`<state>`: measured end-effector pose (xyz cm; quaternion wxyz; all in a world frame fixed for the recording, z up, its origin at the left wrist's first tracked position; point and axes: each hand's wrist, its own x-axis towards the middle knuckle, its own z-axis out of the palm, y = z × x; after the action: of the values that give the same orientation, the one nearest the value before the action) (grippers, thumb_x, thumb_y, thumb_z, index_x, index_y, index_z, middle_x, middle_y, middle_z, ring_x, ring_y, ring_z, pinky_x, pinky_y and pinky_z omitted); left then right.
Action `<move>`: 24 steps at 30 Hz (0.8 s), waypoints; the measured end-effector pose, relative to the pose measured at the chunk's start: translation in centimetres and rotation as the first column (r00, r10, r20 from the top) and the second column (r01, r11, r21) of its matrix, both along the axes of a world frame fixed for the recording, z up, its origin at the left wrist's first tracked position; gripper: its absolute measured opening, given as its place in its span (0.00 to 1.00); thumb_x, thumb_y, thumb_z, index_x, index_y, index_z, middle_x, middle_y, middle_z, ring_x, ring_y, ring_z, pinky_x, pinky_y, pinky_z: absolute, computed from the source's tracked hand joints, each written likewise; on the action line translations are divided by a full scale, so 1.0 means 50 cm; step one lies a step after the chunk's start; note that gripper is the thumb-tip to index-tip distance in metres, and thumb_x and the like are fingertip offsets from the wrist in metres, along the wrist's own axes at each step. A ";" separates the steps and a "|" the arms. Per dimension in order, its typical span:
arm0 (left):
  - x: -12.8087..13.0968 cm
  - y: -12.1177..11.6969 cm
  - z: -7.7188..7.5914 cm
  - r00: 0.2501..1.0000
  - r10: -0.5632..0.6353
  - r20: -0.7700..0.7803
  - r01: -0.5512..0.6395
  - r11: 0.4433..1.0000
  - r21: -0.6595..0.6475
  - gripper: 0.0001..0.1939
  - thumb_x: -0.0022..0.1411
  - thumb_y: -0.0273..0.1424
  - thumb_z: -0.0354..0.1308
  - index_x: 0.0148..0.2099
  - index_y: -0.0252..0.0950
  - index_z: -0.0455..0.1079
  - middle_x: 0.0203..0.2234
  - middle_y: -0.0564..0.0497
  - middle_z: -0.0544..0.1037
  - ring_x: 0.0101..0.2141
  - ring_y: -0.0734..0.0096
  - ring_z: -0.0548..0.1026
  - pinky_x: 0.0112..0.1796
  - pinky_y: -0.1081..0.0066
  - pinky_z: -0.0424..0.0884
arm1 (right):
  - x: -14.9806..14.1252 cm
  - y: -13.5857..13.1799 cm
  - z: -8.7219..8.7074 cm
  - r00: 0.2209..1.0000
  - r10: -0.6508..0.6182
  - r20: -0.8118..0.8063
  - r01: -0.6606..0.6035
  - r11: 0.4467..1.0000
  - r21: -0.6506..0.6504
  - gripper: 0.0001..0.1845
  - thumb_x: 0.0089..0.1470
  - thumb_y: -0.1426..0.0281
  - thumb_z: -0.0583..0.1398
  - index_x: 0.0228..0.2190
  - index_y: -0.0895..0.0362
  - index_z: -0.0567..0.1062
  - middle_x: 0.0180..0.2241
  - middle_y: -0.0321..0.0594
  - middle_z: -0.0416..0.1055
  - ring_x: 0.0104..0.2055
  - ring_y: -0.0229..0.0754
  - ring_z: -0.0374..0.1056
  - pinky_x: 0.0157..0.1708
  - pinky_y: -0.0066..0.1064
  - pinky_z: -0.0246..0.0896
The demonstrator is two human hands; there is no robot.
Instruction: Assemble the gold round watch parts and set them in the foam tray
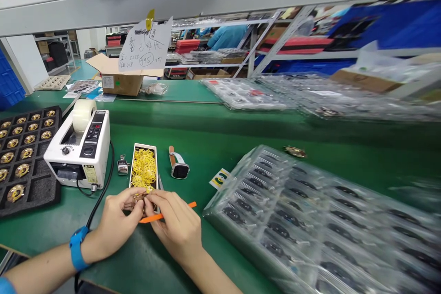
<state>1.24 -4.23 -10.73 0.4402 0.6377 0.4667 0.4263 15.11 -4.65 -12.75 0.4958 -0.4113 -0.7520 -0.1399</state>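
Observation:
My left hand (119,220) and my right hand (175,225) meet at the near edge of the green bench, fingers pinched together on a small gold-coloured part (139,198). An orange stick (168,213) runs under my right fingers; whether it is gripped I cannot tell. Just beyond my fingertips lies a narrow box of yellow rubber bands (144,165). A blue band is on my left wrist.
A white tape dispenser (81,147) stands at left beside a black tray of gold parts (20,156). A clicker counter (122,165) and a smartwatch (178,165) flank the box. Clear blister trays (310,220) fill the right. A cardboard box (120,78) sits farther back.

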 end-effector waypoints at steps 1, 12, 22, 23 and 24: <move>-0.001 0.000 0.001 1.000 0.002 -0.003 -0.002 1.000 -0.003 0.12 0.59 0.29 0.54 0.43 0.32 0.73 0.26 0.48 0.81 0.27 0.68 0.79 0.31 0.73 0.77 | 0.001 0.001 0.001 1.000 0.004 0.014 -0.004 1.000 0.004 0.05 0.56 0.78 0.56 0.34 0.60 0.71 0.28 0.45 0.75 0.29 0.40 0.68 0.29 0.29 0.64; -0.003 -0.003 0.003 0.997 0.013 -0.071 -0.011 1.000 0.029 0.13 0.59 0.30 0.52 0.43 0.31 0.74 0.24 0.48 0.80 0.25 0.69 0.78 0.29 0.74 0.75 | 0.005 0.005 0.007 0.995 -0.009 0.100 0.001 0.996 0.086 0.05 0.56 0.79 0.56 0.34 0.61 0.72 0.28 0.45 0.76 0.26 0.40 0.65 0.25 0.30 0.58; -0.005 -0.002 -0.004 0.997 0.002 -0.073 0.003 0.997 0.072 0.13 0.59 0.28 0.53 0.44 0.33 0.74 0.30 0.48 0.82 0.30 0.68 0.80 0.34 0.74 0.77 | 0.003 0.001 0.003 0.997 -0.003 0.079 -0.002 0.998 0.070 0.04 0.56 0.78 0.56 0.34 0.62 0.72 0.27 0.46 0.76 0.27 0.41 0.67 0.27 0.30 0.60; -0.005 -0.002 -0.005 0.997 0.002 -0.073 0.004 0.997 0.079 0.13 0.59 0.28 0.53 0.44 0.33 0.74 0.31 0.48 0.83 0.30 0.68 0.80 0.34 0.74 0.76 | 0.002 0.000 0.003 0.997 -0.006 0.076 0.001 0.998 0.066 0.04 0.56 0.78 0.56 0.34 0.62 0.72 0.27 0.46 0.76 0.27 0.41 0.67 0.27 0.30 0.61; -0.005 -0.002 -0.007 0.997 0.004 -0.071 0.003 0.996 0.086 0.13 0.59 0.28 0.53 0.44 0.33 0.74 0.33 0.47 0.83 0.31 0.68 0.80 0.35 0.74 0.76 | 0.002 0.000 0.003 0.997 -0.010 0.070 0.006 0.998 0.060 0.04 0.56 0.78 0.56 0.34 0.62 0.72 0.27 0.46 0.75 0.28 0.41 0.67 0.27 0.30 0.61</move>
<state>0.97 -4.33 -11.06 0.3956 0.6706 0.4634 0.4233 15.19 -4.65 -12.61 0.4806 -0.3939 -0.7628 -0.1787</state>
